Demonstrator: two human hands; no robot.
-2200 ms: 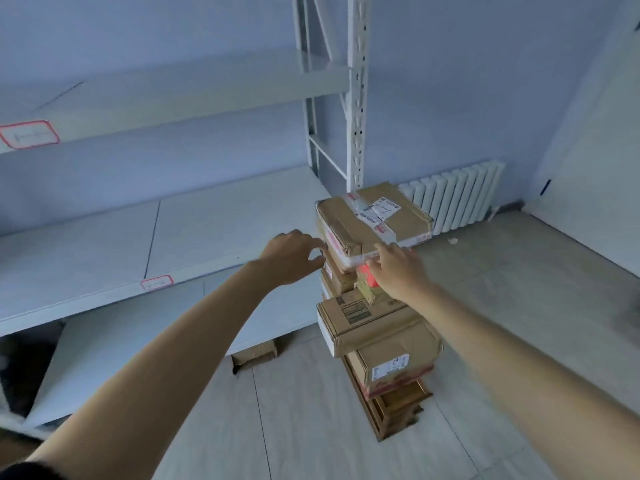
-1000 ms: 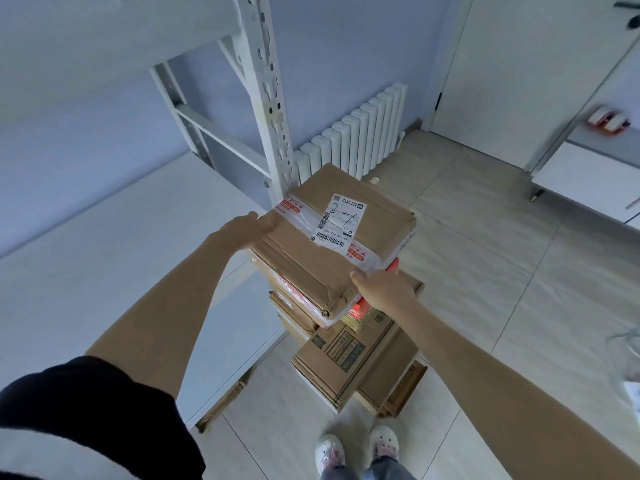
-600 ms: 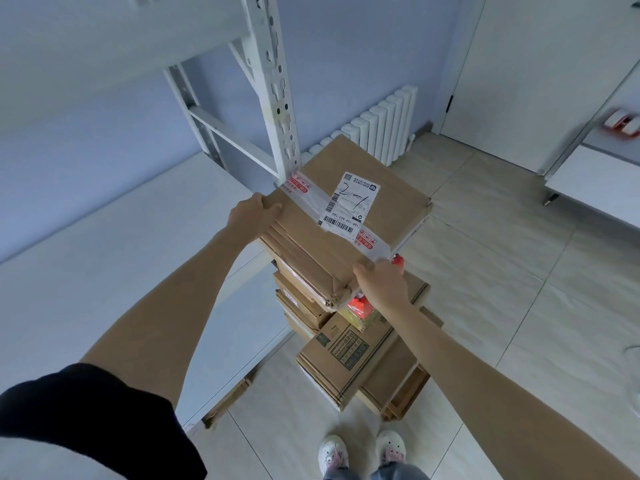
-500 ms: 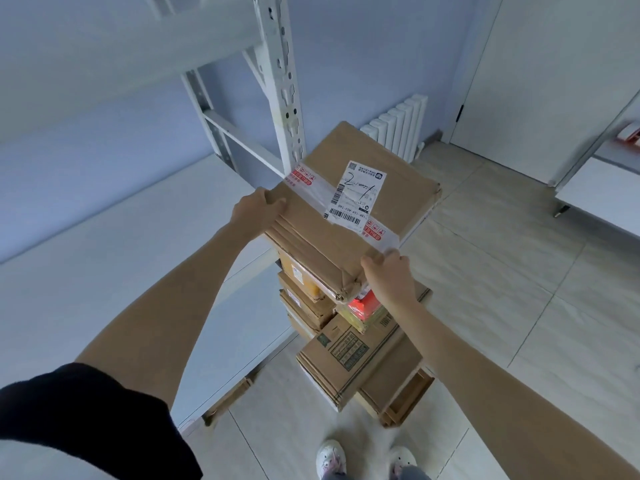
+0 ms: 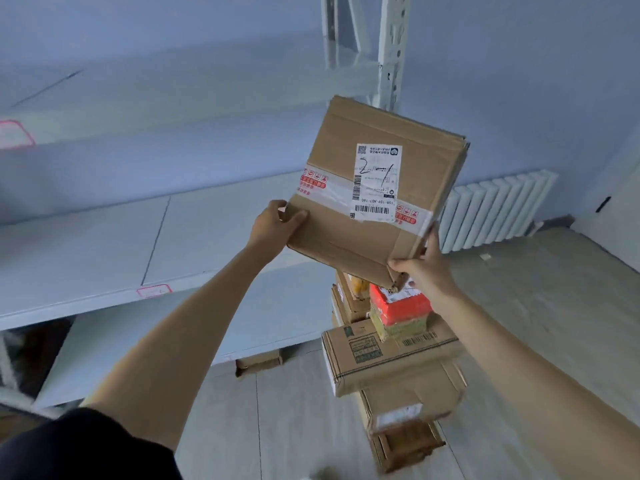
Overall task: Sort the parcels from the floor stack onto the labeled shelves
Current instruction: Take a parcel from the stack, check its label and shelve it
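A flat brown cardboard parcel point(image 5: 374, 195) with a white shipping label marked "2-1" and red-printed tape is held up in the air, tilted toward me. My left hand point(image 5: 275, 225) grips its left edge, thumb on the top face. My right hand point(image 5: 420, 268) grips its lower right corner. Below it stands the floor stack point(image 5: 391, 355) of several cardboard parcels, with a red-topped box point(image 5: 398, 304) uppermost. White metal shelves point(image 5: 104, 244) run along the left, with a red-bordered label point(image 5: 154, 291) on the middle shelf's front edge and another label point(image 5: 14, 133) on the upper shelf.
A perforated white shelf upright point(image 5: 391, 50) rises behind the parcel. A white radiator point(image 5: 495, 209) stands against the blue wall at right. A small cardboard piece point(image 5: 258, 362) lies on the tiled floor under the lowest shelf.
Both hands have lifted the top parcel off the stack and tilted it up toward me. The view has swung up and left toward the shelves.
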